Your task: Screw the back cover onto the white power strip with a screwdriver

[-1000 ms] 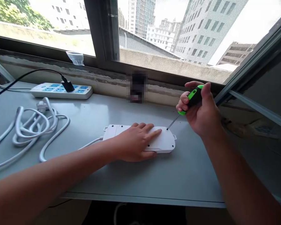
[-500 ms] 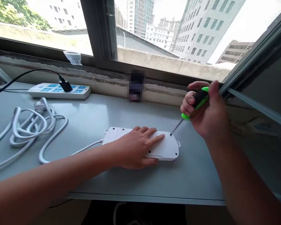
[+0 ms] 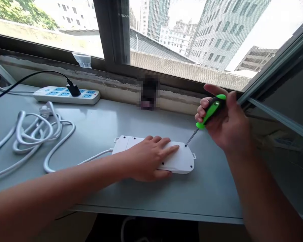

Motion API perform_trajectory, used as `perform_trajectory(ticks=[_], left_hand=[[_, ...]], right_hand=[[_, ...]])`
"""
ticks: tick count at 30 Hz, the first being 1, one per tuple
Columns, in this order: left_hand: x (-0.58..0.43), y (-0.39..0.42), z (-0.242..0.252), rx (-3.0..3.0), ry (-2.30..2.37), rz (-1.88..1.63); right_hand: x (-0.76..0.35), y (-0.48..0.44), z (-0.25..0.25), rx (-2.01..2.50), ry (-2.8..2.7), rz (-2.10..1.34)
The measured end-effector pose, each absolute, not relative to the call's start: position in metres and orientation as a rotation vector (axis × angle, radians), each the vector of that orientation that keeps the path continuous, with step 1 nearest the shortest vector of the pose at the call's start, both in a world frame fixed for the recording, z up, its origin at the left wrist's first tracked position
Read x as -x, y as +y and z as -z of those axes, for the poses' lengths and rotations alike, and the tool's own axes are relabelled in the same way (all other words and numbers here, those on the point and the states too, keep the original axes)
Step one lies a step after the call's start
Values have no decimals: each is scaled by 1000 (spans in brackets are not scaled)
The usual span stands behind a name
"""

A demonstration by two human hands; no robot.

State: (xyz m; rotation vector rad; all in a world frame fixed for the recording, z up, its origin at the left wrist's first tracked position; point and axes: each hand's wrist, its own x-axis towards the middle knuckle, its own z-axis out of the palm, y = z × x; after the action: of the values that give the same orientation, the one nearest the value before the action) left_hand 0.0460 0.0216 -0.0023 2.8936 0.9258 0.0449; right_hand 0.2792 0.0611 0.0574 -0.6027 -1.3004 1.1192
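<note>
A white power strip lies face down on the table, its underside dotted with dark screw holes. Across its middle, my left hand grips it, thumb along the near edge and fingers over the top; the part beneath the palm is hidden. In my right hand is a green-and-black screwdriver, tilted, with the handle end toward the palm. Its tip meets the hole at the strip's far right corner. Several fingers curl on the handle while the index finger is raised off it.
The strip's white cord is coiled at the left with its plug. Behind it lies another power strip holding a black plug. A clear plastic cup-like piece stands on the window ledge. The table's front edge runs below my hands.
The screwdriver handle has rotated, showing more of its green side, and my right hand's fingers have loosened and shifted around it. My left hand keeps its place on the power strip. The view has shifted slightly.
</note>
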Motion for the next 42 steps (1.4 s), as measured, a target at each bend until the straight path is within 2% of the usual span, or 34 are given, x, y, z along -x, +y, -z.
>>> perform_trajectory(ticks=[6, 13, 19, 25, 31, 42], left_hand=[[-46, 21, 2, -2899, 919, -54], [-45, 22, 3, -2900, 914, -97], [-46, 21, 3, -2897, 914, -76], [-47, 20, -1, -2892, 940, -33], [-46, 21, 2, -2897, 925, -54], [-45, 22, 4, -2905, 916, -110]], right_hand=[[-279, 59, -55, 629, -1219, -1010], [-276, 61, -54, 589, -1242, -1118], [-276, 59, -53, 674, -1194, -990], [-276, 58, -55, 632, -1262, -1096], [-277, 60, -51, 639, -1236, -1001], [-276, 60, -54, 656, -1240, -1040]])
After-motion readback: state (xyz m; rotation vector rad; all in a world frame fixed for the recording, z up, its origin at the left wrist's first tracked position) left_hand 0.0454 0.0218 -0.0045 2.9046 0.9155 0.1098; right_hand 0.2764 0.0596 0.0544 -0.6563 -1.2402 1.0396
